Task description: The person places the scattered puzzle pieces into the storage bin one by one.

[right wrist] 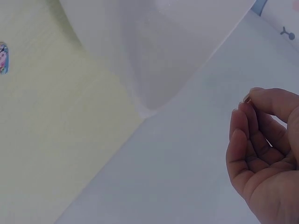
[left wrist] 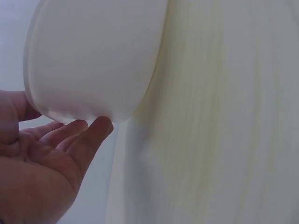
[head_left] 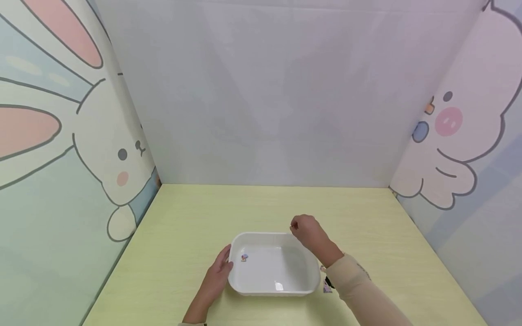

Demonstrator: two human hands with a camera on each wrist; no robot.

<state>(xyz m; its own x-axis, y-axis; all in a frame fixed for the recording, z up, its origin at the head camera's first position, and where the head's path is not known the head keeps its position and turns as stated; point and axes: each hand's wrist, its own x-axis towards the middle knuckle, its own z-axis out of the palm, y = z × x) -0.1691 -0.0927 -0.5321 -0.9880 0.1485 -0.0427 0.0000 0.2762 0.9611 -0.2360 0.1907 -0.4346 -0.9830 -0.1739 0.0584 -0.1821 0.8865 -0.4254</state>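
A white rectangular plastic basin with rounded corners stands on the table. My left hand grips its left end, with the thumb at the rim and the fingertips against the outer wall in the left wrist view. Above the far right part of the rim is my right hand. Its thumb and index finger pinch a tiny thin piece, too small to make out; the other fingers curl loosely. Inside the basin, toward the left, lies a small colourful sticker-like piece.
Right of the basin, partly under my right sleeve, lie small printed pieces, one purplish and one black. A colourful piece shows at the right wrist view's left edge. Cartoon-printed walls and a plain backdrop enclose the pale yellow table.
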